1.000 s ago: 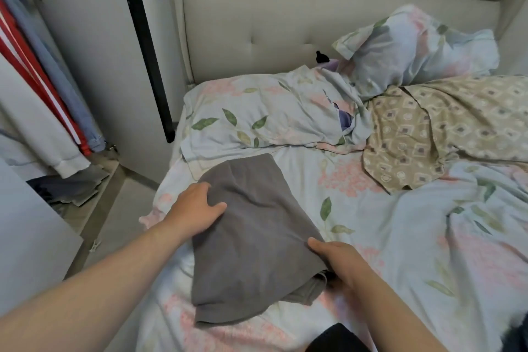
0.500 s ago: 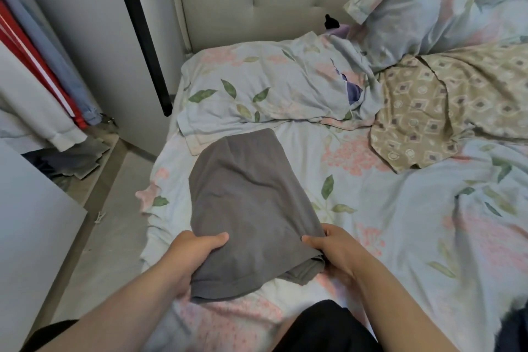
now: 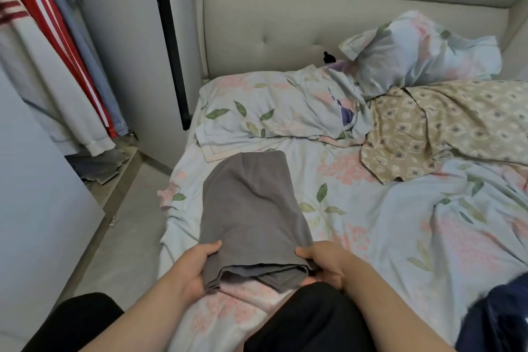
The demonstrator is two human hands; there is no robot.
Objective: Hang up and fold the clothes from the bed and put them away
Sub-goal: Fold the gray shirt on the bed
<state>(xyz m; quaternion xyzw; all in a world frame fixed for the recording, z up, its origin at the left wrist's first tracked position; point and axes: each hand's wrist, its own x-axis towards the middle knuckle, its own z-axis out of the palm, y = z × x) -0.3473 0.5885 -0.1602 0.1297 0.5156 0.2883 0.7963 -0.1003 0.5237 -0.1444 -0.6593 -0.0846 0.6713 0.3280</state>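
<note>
Change: left hand [image 3: 191, 268], down from the far edge, is joining right hand [image 3: 325, 263] in gripping the near hem | grey garment [image 3: 251, 214] is lying lower centre on the bed [image 3: 371, 223] | next fold is probably starting.

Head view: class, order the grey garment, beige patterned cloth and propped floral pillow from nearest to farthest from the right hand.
1. grey garment, in the grip of the right hand.
2. beige patterned cloth, mid-bed, right.
3. propped floral pillow, against the headboard.
</note>
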